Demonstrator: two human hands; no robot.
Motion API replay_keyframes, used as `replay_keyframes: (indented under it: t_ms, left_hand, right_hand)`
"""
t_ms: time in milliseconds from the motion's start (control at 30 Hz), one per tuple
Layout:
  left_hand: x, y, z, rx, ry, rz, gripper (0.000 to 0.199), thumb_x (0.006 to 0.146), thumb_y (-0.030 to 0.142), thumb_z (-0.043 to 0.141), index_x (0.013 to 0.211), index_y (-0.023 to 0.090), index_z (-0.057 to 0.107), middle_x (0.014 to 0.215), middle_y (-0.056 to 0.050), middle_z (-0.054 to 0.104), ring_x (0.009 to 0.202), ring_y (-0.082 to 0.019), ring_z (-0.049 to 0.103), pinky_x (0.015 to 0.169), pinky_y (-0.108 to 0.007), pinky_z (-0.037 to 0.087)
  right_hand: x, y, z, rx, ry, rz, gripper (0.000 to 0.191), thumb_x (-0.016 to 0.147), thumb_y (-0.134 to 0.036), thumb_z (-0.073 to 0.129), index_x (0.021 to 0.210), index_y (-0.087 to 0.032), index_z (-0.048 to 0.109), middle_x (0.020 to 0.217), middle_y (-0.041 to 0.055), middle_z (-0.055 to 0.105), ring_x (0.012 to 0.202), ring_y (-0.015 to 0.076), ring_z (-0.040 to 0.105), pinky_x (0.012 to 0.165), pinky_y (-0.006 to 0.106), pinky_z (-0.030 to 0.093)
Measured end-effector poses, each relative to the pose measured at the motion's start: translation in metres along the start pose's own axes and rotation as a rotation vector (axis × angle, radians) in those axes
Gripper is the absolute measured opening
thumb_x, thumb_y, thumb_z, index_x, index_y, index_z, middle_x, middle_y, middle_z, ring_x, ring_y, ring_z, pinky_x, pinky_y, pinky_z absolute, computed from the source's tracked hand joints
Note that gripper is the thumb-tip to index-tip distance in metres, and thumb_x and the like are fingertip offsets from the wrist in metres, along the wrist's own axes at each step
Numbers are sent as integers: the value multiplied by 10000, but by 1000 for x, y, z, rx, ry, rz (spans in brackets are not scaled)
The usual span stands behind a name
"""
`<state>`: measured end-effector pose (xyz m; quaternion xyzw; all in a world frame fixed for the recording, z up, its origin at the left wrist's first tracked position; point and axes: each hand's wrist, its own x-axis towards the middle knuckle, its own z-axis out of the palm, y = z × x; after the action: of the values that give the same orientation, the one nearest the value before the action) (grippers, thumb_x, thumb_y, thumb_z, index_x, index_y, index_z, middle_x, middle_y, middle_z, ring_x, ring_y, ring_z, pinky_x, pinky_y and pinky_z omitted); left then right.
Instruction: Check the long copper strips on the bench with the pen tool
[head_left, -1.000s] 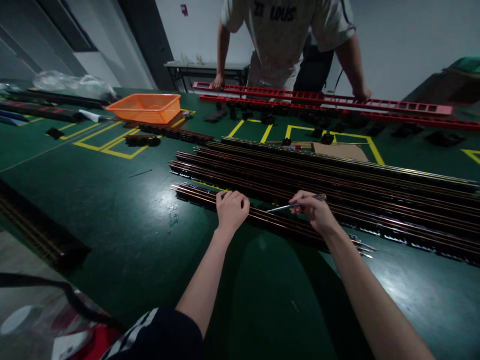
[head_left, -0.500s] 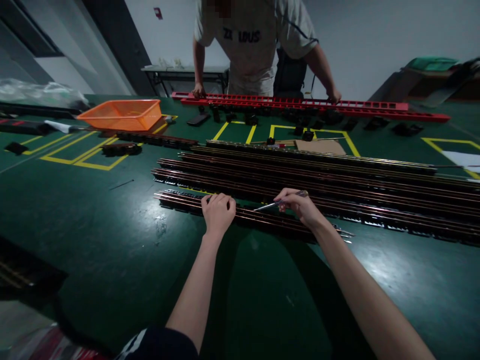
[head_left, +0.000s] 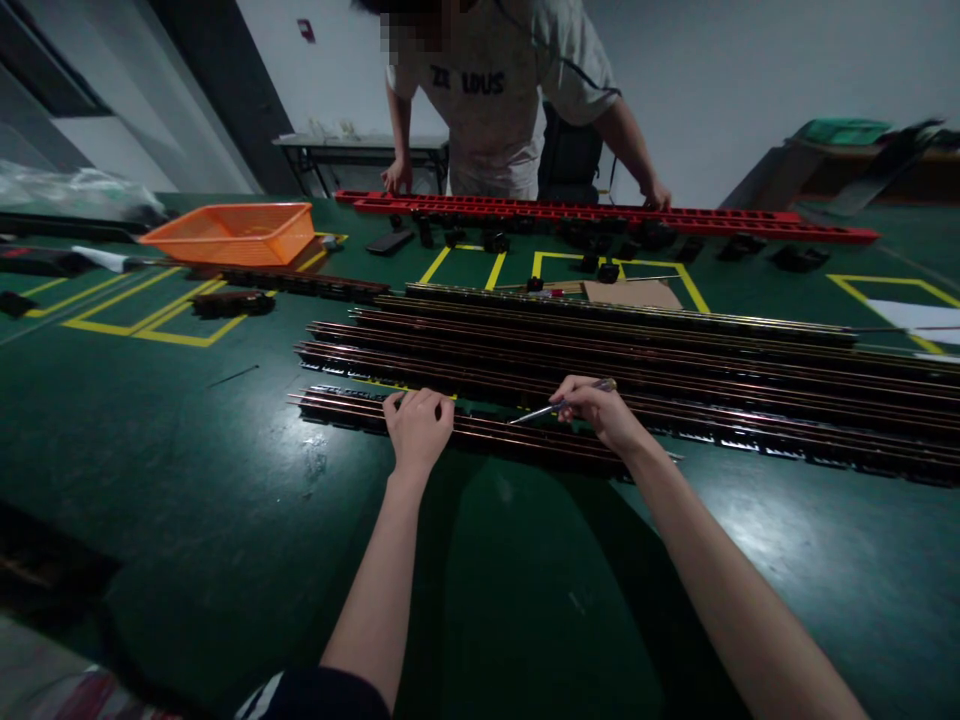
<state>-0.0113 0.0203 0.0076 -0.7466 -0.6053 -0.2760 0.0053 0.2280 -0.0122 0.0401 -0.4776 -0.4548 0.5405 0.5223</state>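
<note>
The nearest of several long dark strips with copper-coloured rods (head_left: 495, 430) lies across the table in front of me. My left hand (head_left: 418, 425) is closed over its left half, fingers bent around the far side. In my right hand (head_left: 596, 408) is a screwdriver (head_left: 544, 408) with a thin metal shaft, held like a pen. It slants down to the left, and its tip meets the strip's rods to the right of my left hand. The tip's exact contact is too small to make out. Behind, more rod-bearing strips (head_left: 675, 385) lie side by side.
Across the table (head_left: 225, 520), a co-worker (head_left: 495, 110) has both hands on red slotted rails (head_left: 600, 208). Small black parts (head_left: 600, 262) lie before them. An orange basket (head_left: 232, 235) stands at the back left. A thin rod (head_left: 234, 376) lies left of the strips.
The near strip and my left hand have shifted slightly left, while the screwdriver tip stays on the rods. The co-worker has leaned a little to the left. My view has turned slightly.
</note>
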Motion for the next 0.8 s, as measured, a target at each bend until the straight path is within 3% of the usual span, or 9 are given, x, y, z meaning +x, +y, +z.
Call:
replay_keyframes:
  t_ms: [400, 600, 800]
  left_hand:
    - [-3, 3, 1, 15, 35, 12, 301, 860, 211, 391, 725, 206, 660, 854, -51, 711, 860, -228, 610, 939, -432, 283]
    - [-13, 24, 5, -19, 12, 97, 296, 866, 215, 403, 766, 196, 681, 864, -64, 711, 850, -229, 616, 946, -434, 294]
    - [-21, 29, 6, -40, 43, 111, 287, 891, 252, 409, 928, 211, 691, 977, -80, 707, 954, -252, 602, 973, -459, 285]
  right_hand:
    - [4, 3, 2, 92, 153, -11, 86, 473, -221, 528, 419, -169, 570, 473, 9, 579, 383, 89, 466, 384, 220, 343]
    - [3, 5, 1, 32, 157, -63, 175, 579, -283, 545, 447, -175, 583, 395, -10, 473, 378, 90, 415, 414, 239, 372]
    - [3, 6, 1, 21, 178, -67, 262, 637, -354, 547, 452, -173, 586, 395, 5, 468, 387, 95, 395, 408, 248, 349]
